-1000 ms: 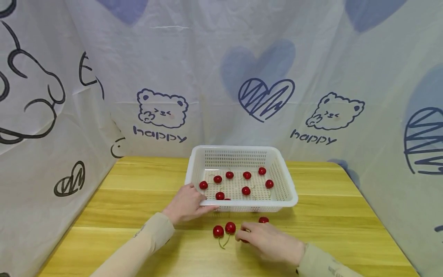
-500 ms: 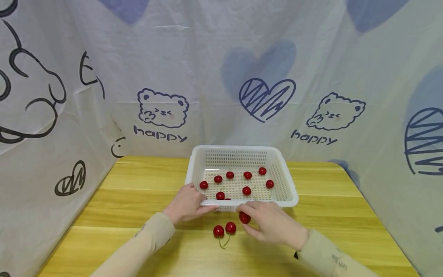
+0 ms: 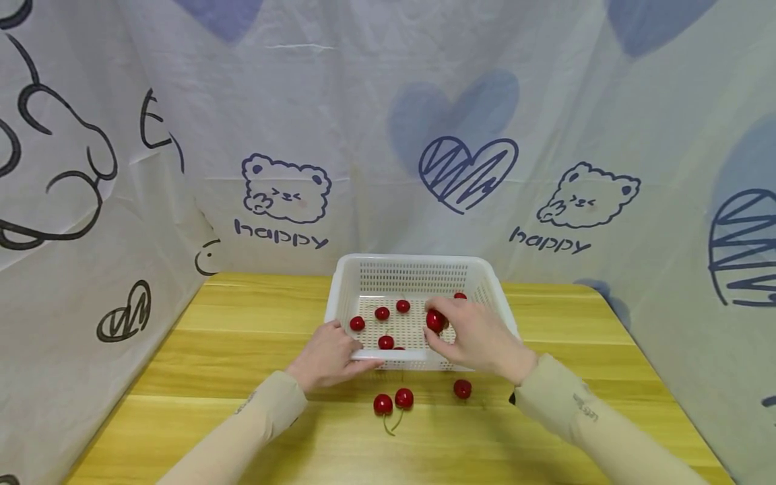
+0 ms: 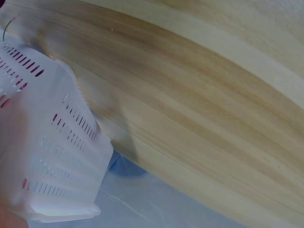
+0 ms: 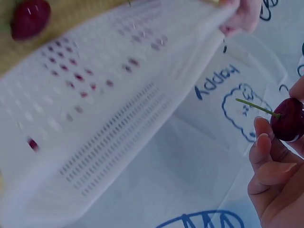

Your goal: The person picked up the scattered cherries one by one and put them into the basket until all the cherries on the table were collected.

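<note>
My right hand point(image 3: 475, 339) pinches a dark red cherry point(image 3: 434, 320) between thumb and fingers, over the white plastic basket point(image 3: 418, 260). In the right wrist view this cherry point(image 5: 287, 121) has a green stem that points away from the fingers. My left hand point(image 3: 324, 357) grips the basket's rim at its near left corner, thumb along the front side. Several cherries lie on the basket's slotted floor, such as one at the left point(image 3: 357, 324); my right hand covers part of that floor. In front of the basket, two stemmed cherries point(image 3: 383, 404) lie side by side on the table.
Another cherry point(image 3: 463, 389) lies on the table below my right wrist. The basket stands near the back of the yellow wood-grain table point(image 3: 242, 316). A pale printed curtain point(image 3: 376, 135) hangs behind the table and along its sides.
My right hand has picked a cherry off the table, lifted it past the basket's front rim and carried it over the inside. The left hand keeps its place on the rim.
</note>
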Available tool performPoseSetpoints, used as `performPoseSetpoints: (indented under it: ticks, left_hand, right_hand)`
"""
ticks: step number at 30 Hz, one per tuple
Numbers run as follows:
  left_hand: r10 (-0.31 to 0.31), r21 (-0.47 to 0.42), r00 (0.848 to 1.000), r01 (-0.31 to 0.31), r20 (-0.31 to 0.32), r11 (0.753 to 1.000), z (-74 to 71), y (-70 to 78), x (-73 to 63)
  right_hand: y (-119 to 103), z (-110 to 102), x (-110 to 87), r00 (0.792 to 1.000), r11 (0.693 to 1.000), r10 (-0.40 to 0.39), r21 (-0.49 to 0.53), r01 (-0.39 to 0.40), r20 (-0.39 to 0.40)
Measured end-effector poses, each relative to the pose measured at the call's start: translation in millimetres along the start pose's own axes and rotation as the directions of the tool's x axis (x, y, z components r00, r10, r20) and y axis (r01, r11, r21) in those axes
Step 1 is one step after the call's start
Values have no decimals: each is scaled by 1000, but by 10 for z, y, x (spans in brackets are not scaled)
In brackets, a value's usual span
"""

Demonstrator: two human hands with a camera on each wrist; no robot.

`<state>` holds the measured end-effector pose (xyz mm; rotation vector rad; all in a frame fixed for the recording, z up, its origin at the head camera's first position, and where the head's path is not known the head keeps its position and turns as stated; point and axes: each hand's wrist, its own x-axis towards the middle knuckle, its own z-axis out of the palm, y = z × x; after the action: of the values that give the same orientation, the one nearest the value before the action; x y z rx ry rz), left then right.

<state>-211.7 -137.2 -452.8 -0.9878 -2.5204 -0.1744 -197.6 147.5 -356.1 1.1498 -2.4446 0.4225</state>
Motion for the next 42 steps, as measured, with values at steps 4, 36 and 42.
performPoseSetpoints:
  ticks: [4,36,42]
  left_hand:
    - [5,6,1000,-5,-5,1000,23,-11,0]
    - [-8,28,1000,8,17,1000,-16,6,-27]
    - [3,27,1000,-3,6,1000,4,-13,-19]
  right_hand:
    - [90,-50,157,1000,1000,12,0,-12,-5]
    - [788,242,626,939,940,248,-294,-174,238]
    - [900,358,587,913,935,280,-298,-191,296]
